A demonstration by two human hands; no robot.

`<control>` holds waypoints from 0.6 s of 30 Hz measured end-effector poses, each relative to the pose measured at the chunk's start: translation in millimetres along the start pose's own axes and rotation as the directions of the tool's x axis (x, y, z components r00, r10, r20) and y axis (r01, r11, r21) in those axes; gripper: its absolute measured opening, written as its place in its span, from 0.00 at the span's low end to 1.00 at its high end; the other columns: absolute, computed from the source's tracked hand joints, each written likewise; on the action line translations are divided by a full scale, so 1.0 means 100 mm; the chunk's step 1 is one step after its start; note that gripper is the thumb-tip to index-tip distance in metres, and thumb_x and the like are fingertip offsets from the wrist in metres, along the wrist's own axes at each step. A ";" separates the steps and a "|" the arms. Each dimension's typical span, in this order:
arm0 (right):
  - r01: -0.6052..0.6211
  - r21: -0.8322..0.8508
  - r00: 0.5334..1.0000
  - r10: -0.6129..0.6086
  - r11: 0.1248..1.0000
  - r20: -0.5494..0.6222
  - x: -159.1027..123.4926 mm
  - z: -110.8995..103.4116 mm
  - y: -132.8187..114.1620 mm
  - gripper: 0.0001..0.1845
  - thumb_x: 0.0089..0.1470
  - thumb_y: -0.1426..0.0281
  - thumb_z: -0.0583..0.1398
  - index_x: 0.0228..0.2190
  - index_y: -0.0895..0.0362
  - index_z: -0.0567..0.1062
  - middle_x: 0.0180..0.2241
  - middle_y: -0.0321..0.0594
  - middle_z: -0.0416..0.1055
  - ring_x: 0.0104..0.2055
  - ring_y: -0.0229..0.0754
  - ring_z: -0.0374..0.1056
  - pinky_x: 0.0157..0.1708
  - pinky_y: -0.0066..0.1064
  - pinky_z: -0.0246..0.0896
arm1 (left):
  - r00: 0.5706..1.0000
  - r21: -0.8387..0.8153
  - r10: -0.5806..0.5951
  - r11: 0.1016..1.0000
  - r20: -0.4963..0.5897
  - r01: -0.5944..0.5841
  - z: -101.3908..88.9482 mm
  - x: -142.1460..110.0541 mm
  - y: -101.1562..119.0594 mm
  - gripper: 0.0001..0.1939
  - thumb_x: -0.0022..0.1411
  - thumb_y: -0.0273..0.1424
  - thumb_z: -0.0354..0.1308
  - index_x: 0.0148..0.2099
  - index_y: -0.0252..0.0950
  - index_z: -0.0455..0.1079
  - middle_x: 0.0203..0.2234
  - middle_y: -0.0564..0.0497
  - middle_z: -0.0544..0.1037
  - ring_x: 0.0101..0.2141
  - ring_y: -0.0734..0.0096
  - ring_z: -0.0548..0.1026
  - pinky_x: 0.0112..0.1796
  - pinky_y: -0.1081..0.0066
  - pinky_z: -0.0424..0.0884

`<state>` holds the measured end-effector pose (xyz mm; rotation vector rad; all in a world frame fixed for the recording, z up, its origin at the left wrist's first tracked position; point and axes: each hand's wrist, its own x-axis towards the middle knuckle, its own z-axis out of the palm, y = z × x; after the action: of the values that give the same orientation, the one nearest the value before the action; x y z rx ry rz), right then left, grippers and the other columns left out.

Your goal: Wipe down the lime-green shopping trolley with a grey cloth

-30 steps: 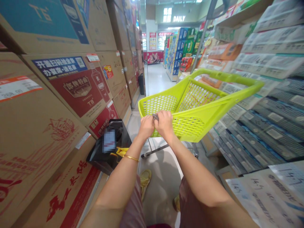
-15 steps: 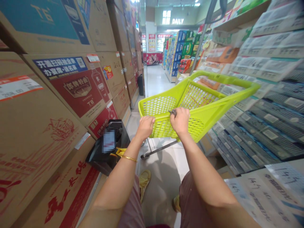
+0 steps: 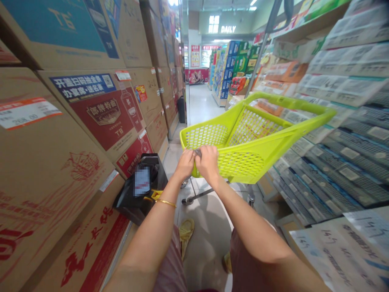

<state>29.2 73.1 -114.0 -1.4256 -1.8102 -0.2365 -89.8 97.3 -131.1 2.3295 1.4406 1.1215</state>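
Note:
A lime-green shopping cart stands turned sideways in front of me, its basket walls perforated. My left hand is closed over the near rim, close to the basket's left corner. Right beside it, my right hand is closed on a small, dark grey, crumpled cloth, pressed against the same rim. Most of the cloth is hidden by the fingers. Both hands are almost touching. The inside of the basket shows only in part.
Stacked cardboard cartons wall the left side. A black bag with a yellow part stands at their foot. Packaged goods are stacked at the right, behind a metal post. The tiled aisle runs ahead to further shelves.
My right hand has slid left along the rim with the grey cloth, until beside my left hand. The left hand stays on the rim. The cart has barely shifted in view.

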 end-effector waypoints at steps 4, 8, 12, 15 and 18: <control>0.046 0.035 0.999 -0.047 0.998 0.017 -0.04 0.06 -0.12 0.10 0.51 0.72 0.53 0.36 0.58 0.71 0.37 0.44 0.68 0.42 0.47 0.56 0.43 0.37 0.50 | 0.999 -0.012 0.042 0.999 0.023 -0.042 -0.05 0.00 -0.04 0.12 0.62 0.26 0.41 0.32 0.37 0.64 0.33 0.48 0.74 0.40 0.68 0.70 0.55 0.61 0.58; 0.073 -0.046 0.996 -0.071 0.996 0.048 0.01 -0.04 -0.01 0.09 0.50 0.71 0.54 0.34 0.58 0.71 0.36 0.45 0.69 0.41 0.48 0.56 0.42 0.37 0.50 | 0.996 0.038 0.064 0.997 0.054 -0.066 -0.11 -0.03 -0.02 0.13 0.65 0.29 0.40 0.32 0.37 0.64 0.32 0.48 0.73 0.39 0.68 0.70 0.53 0.62 0.61; -0.040 -0.117 0.999 0.038 0.992 -0.019 0.10 -0.17 0.24 0.09 0.50 0.72 0.52 0.33 0.58 0.71 0.34 0.47 0.68 0.40 0.49 0.56 0.40 0.39 0.50 | 0.997 0.025 0.042 0.999 0.058 -0.043 -0.16 -0.03 -0.01 0.15 0.66 0.32 0.38 0.35 0.37 0.65 0.34 0.47 0.73 0.40 0.67 0.70 0.47 0.65 0.65; -0.141 -0.138 0.988 0.132 0.980 -0.075 0.15 -0.25 0.40 0.09 0.49 0.72 0.52 0.32 0.58 0.71 0.33 0.48 0.68 0.39 0.50 0.56 0.40 0.40 0.50 | 0.998 0.016 0.022 1.000 0.059 -0.023 -0.16 -0.02 -0.01 0.15 0.66 0.30 0.37 0.36 0.37 0.65 0.35 0.46 0.72 0.40 0.66 0.69 0.44 0.66 0.66; -0.176 -0.138 0.983 0.165 0.975 -0.083 0.14 -0.26 0.40 0.09 0.49 0.72 0.52 0.32 0.58 0.71 0.35 0.48 0.68 0.40 0.50 0.55 0.40 0.40 0.50 | 0.998 0.028 0.009 1.000 0.068 -0.011 -0.15 -0.01 0.00 0.14 0.64 0.27 0.38 0.35 0.37 0.64 0.33 0.47 0.72 0.38 0.66 0.69 0.44 0.65 0.66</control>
<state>75.5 81.9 -100.5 -1.6443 -1.6298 -0.3318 -99.9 93.2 -120.8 2.3722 1.4322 1.0202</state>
